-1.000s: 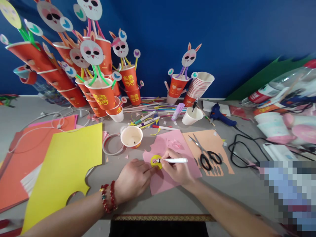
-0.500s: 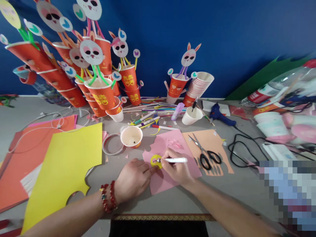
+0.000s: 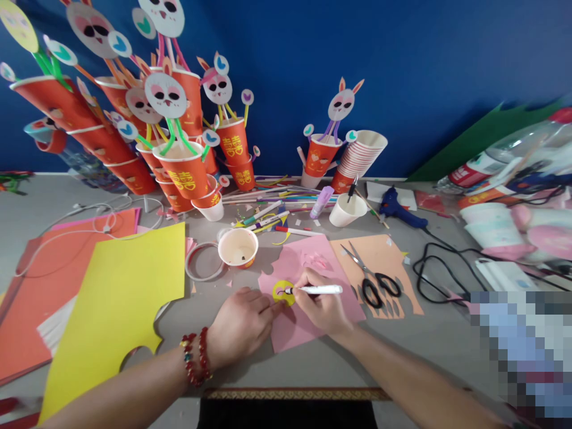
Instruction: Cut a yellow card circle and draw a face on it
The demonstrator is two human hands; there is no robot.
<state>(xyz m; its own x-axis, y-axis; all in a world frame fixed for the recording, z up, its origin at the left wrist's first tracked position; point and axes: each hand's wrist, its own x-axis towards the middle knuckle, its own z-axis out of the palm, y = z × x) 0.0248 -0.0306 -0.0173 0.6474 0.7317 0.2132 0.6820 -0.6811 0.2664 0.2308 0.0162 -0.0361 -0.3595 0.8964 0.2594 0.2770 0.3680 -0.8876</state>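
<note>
My right hand (image 3: 322, 304) is closed around a white marker (image 3: 320, 290) whose dark tip touches a small yellow paper circle (image 3: 277, 300). Dark lines and pink patches are drawn on that circle. From the other side, my left hand (image 3: 243, 322) rests low, fingers bent together and fingertips holding the circle's lower edge down. Beneath the circle lies a pink paper sheet (image 3: 308, 333) with a cut-out edge and a pink scribble. Black-handled scissors (image 3: 370, 280), blades apart, lie on an orange sheet (image 3: 393, 253) just right of it.
Left stand stacked red cups (image 3: 183, 173) with paper rabbit faces. A paper cup (image 3: 239, 247), a tape ring (image 3: 192, 262), a yellow sheet (image 3: 134, 280) and orange paper (image 3: 58, 256) surround my left arm. Behind are markers (image 3: 268, 220) and a glue stick (image 3: 322, 201); right, a blue glue gun (image 3: 402, 208).
The marker's rear end has shifted slightly to the right with my right hand, its tip still on the yellow circle. My left hand stays in place.
</note>
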